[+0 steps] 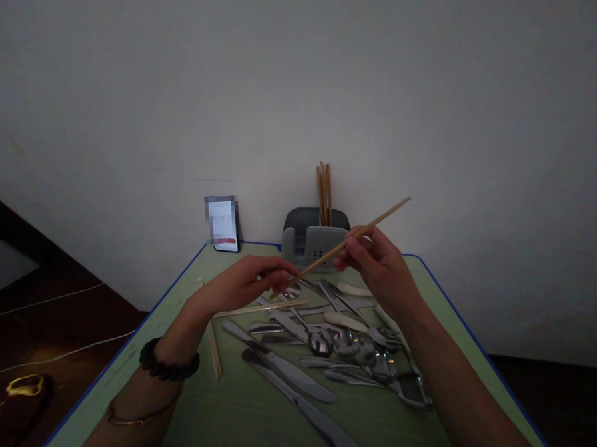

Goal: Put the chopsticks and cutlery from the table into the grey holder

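Observation:
My right hand (378,263) grips slim wooden chopsticks (385,213) between thumb and fingers, above the grey holder's right side. They slant from upper right down to the left. I cannot tell whether they are one or two. My left hand (254,279) has its fingertips closed about their lower end. Below both hands lies a spread of metal cutlery, with table knives (299,377), spoons (319,342) and forks (384,339). More chopsticks (263,308) rest under the left hand, and another pair (213,348) lies left of the cutlery.
Against the wall stands a grey cutlery holder (297,250) with several brown chopsticks (325,192) upright in it. A lit phone (223,224) leans on the wall at the back left. The green table (213,421) has a blue edge. White cables run across the floor at left.

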Action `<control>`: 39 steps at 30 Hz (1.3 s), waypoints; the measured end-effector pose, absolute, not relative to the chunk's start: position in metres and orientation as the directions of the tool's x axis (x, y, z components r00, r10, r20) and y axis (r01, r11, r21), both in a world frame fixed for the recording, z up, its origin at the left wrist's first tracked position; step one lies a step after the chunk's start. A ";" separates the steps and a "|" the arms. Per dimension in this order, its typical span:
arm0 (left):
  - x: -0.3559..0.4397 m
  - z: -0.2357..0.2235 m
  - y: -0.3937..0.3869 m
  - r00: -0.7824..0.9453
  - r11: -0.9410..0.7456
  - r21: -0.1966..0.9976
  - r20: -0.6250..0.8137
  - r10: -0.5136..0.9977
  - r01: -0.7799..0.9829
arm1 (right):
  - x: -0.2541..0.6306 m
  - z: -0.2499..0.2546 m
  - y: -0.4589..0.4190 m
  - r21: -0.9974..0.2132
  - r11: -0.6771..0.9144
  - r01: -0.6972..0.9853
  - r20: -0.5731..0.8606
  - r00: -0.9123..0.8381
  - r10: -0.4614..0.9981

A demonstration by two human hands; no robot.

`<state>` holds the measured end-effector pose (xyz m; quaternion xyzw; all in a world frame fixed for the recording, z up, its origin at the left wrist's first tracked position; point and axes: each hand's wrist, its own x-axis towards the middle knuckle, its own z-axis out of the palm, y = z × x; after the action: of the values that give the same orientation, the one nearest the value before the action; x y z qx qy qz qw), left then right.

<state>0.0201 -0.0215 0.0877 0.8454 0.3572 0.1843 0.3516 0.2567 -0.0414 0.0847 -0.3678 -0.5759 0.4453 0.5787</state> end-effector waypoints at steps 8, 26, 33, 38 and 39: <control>0.010 0.096 -0.022 0.684 -0.581 0.621 0.096 0.723 0.527 | 0.260 0.082 -0.038 -0.945 0.288 -0.153 0.294 -0.021 0.955; 0.008 0.086 -0.015 0.600 -0.441 0.633 -0.048 0.798 0.636 | 0.262 0.073 -0.031 -0.960 0.219 -0.177 0.218 0.026 0.976; 0.019 0.080 -0.014 0.615 -0.526 0.536 0.016 0.788 0.660 | 0.264 0.076 -0.032 -0.947 0.298 -0.116 0.296 0.041 0.954; 0.017 0.078 -0.013 0.671 -0.575 0.533 0.016 0.741 0.621 | 0.264 0.074 -0.030 -0.927 0.348 -0.142 0.340 0.077 0.937; 0.017 0.079 -0.013 0.689 -0.582 0.546 0.013 0.725 0.602 | 0.264 0.074 -0.030 -0.924 0.351 -0.150 0.342 0.083 0.936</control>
<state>0.0168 -0.0130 0.0785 0.8816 0.3763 0.1181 0.2593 0.2637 -0.0302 0.0736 -0.3750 -0.5242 0.4287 0.6331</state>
